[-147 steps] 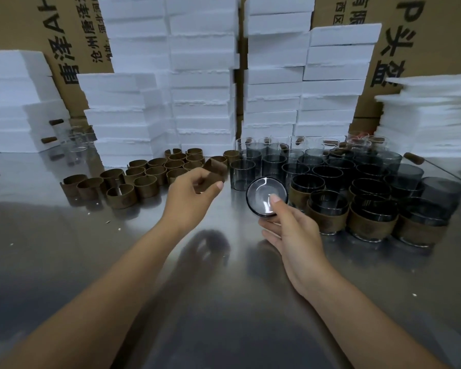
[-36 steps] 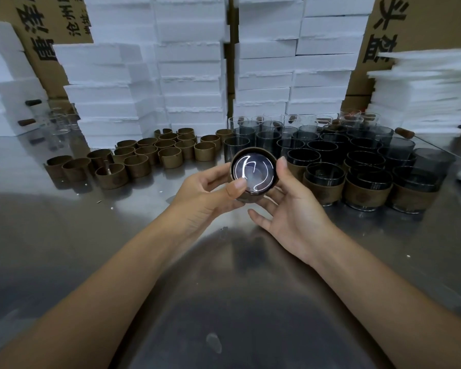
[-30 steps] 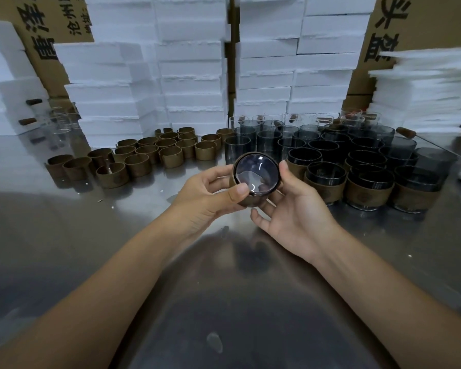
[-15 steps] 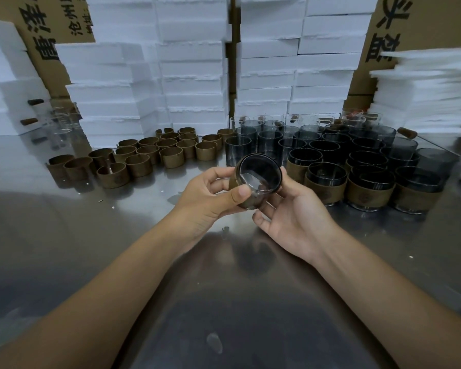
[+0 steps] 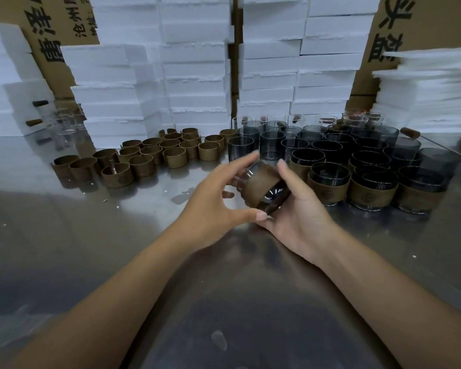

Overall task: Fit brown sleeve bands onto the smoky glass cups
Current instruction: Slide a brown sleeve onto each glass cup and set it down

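Left hand (image 5: 213,201): fingers spread in a wide arc; index tip near the cup's far end, thumb tip at its near lower edge. Contact is light at most; whether it grips cannot be told.
Right hand (image 5: 301,217): palm up, cradling the cup from below and at its 3 o'clock side, thumb laid along the band.
Held cup (image 5: 273,197): smoky glass, tilted on its side above the table, between both hands, thick base toward the camera at 5 o'clock.
Brown sleeve band (image 5: 260,182): wrapped around the held cup's body, glass showing at both ends.
Banded cups (image 5: 370,193): front rows at 3 o'clock of the hands, upright, close together, each with a brown band around its lower half.
Bare smoky cups (image 5: 270,145): upright, at 12 to 1 o'clock, behind the banded ones; clear glasses stand further back.
Loose bands (image 5: 141,158): a cluster of empty brown rings standing on edge at 10 to 11 o'clock, well apart from the hands.
Table (image 5: 91,235): reflective metal, with small white specks.
Foam blocks (image 5: 194,62): white, stacked high along the far edge at 12 o'clock, further stacks at 9 and 3 o'clock.
Cardboard cartons (image 5: 421,20): behind the foam, with black printed characters.
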Demonstrator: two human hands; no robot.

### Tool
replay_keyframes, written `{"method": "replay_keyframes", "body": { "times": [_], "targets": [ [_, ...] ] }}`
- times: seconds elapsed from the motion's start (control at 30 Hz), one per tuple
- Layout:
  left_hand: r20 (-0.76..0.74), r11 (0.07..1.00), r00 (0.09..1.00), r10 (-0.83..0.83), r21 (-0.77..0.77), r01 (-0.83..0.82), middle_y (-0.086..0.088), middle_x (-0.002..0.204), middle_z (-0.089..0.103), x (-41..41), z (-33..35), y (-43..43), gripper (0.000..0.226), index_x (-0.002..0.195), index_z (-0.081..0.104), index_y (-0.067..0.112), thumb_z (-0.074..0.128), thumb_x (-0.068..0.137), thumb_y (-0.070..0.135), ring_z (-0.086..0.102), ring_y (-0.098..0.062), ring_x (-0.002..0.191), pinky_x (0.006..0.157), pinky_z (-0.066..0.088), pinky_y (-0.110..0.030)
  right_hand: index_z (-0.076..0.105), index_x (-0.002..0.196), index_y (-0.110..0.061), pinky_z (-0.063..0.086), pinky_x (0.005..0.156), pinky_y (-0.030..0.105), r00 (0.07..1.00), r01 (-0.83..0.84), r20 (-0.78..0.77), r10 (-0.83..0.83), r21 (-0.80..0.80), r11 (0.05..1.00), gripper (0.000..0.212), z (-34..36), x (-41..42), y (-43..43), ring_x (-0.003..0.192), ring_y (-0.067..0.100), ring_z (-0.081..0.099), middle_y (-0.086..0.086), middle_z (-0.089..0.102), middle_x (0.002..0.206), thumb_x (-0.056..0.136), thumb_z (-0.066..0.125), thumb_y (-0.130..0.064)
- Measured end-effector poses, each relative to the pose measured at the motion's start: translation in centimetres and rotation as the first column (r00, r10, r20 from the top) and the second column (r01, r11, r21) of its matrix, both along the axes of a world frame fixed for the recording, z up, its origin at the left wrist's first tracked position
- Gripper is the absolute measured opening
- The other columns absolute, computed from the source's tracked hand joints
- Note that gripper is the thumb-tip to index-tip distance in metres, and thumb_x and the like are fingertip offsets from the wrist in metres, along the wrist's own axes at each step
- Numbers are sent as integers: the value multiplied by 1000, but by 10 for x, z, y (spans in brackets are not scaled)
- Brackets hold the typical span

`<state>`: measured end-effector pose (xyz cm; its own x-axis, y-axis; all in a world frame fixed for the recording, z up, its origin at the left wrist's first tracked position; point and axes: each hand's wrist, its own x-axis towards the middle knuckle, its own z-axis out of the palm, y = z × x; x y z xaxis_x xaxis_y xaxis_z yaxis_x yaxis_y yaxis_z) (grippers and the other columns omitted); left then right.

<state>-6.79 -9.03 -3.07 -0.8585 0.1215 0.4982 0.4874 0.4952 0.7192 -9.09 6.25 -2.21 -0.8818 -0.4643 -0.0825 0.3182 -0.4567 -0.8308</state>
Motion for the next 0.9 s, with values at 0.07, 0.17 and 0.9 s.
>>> {"method": "replay_keyframes", "body": {
  "times": [0.07, 0.17, 0.9],
  "targets": [
    [27, 999, 1000, 12, 52, -13, 17, 114, 52, -1, -2, 0, 86, 127, 35, 58, 86, 59, 39, 55, 1, 103, 88, 47, -17, 62, 121, -17, 52, 73, 29, 996, 81, -40, -80, 22, 996, 49, 0, 0, 0, 95, 17, 68, 8, 70, 114, 81, 58, -45],
    [148, 975, 989, 17, 219, -49, 10, 112, 56, -3, 0, 1, 59, 122, 44, 44, 70, 70, 55, 61, 4, 95, 83, 51, -20, 61, 118, -17, 51, 78, 30, 982, 160, -111, -153, 52, 986, 47, -1, 0, 0, 91, 15, 65, 9, 67, 114, 76, 64, -37],
    [398, 831, 911, -111, 540, -135, 0, 124, 64, -1, 5, -3, 27, 116, 56, 29, 58, 91, 18, 62, -16, 113, 103, 44, -40, 45, 112, -33, 35, 80, 4, 499, 739, -866, 39, 449, 502, 59, -19, -4, 6, 100, 2, 48, -14, 50, 110, 67, 83, -35]
  ]
}}
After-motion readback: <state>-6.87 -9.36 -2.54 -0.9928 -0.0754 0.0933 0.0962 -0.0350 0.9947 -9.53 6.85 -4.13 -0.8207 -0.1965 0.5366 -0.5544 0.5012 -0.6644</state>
